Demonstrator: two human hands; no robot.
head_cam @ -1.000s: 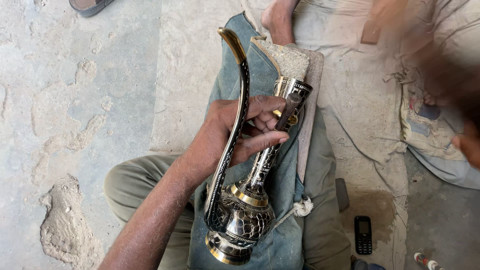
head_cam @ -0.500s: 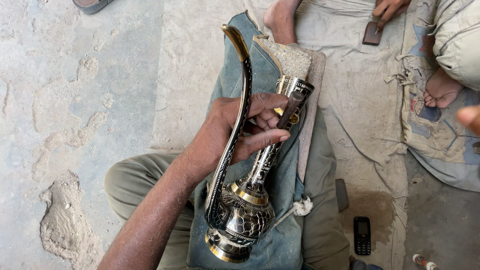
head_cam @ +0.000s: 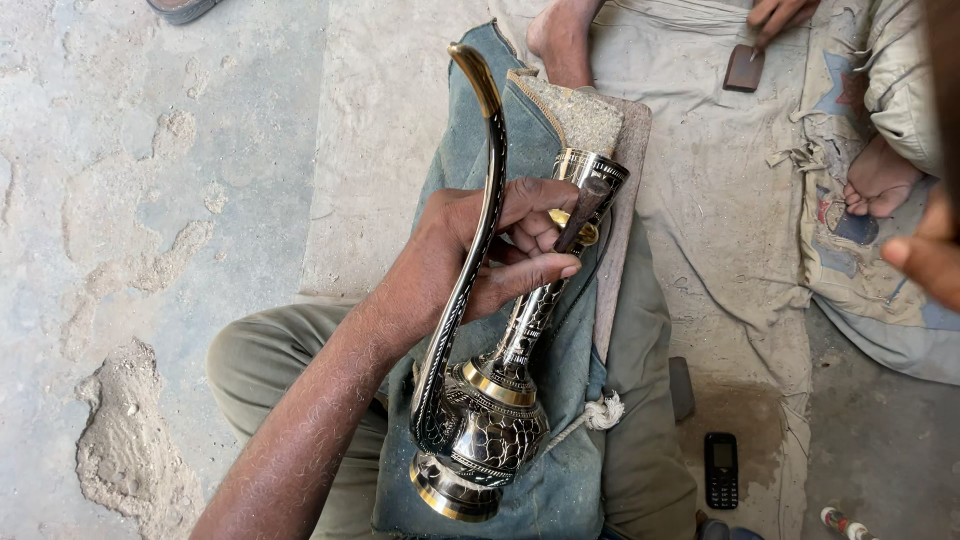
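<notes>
**A:** Brass, blackened and cut with a scale pattern: that's the ewer (head_cam: 480, 430) I see. Where is it against my hands?

**B:** Your left hand (head_cam: 490, 250) is clamped round its neck. The fingers also hook over the long curved spout (head_cam: 480, 200), which rises past the knuckles. The round belly and foot hang below the wrist, resting on the blue cloth (head_cam: 560, 480) over your lap.

**A:** There's also a small dark tool (head_cam: 585, 205) pinched at those fingertips, lying across the ewer's mouth. And my right hand (head_cam: 925, 255)?

**B:** It's well off to the side, blurred at the frame's edge. I cannot tell whether it is spread or closed, and nothing shows in it.

**A:** To hold this well, I'd say grip the neck rather than the thin spout. Let the foot bear on the cloth so the piece cannot roll.

**B:** Agreed, and mind the tool against the rim. Beyond your left fingers sits a rough block (head_cam: 585, 115). A phone (head_cam: 722, 468) lies on the floor, below the right hand.
</notes>
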